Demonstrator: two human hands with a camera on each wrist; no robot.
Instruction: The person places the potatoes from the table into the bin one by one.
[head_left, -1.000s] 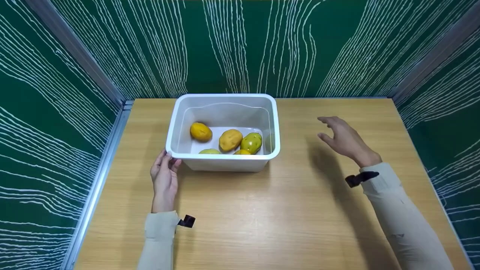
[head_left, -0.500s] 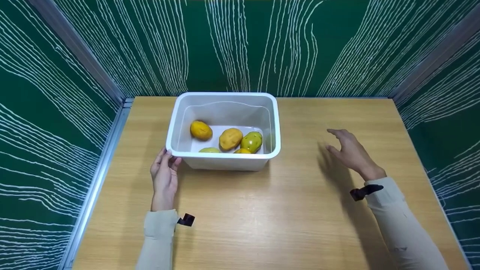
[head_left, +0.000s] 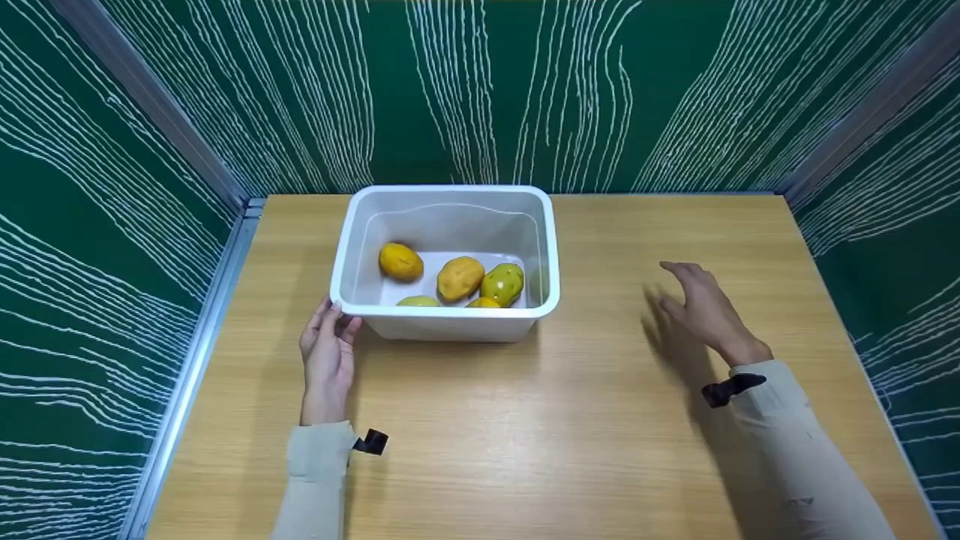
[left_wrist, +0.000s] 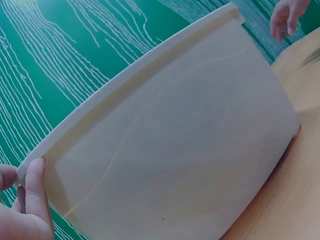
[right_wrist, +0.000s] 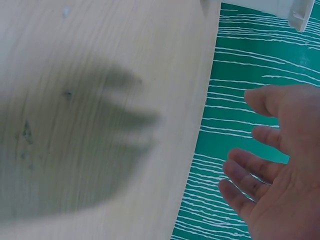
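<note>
A white plastic bin [head_left: 450, 326] stands at the back of the table, left of the middle. Its near left rim corner is pinched between the thumb and fingers of my left hand [head_left: 328, 367]; the left wrist view shows the fingers [left_wrist: 36, 187] against the rim. Inside lie an orange-yellow mango-like fruit [head_left: 400, 262], a dull yellow oval fruit [head_left: 460, 278] and a spotted green fruit [head_left: 502, 284]. A pale green piece [head_left: 418, 301] and another yellow one [head_left: 484, 303] are partly hidden by the front rim. My right hand [head_left: 703, 311] hovers over the table's right side, fingers relaxed, holding nothing.
The wooden table [head_left: 570, 435] is enclosed by green walls [head_left: 690, 45] with white wavy lines at the back and both sides. A metal rail [head_left: 202, 345] runs along the left edge. Small black cameras [head_left: 371, 442] sit at both wrists.
My right hand has moved a little to the right and toward me, away from the bin. The left hand keeps its place at the bin's corner, and the fruits have not moved.
</note>
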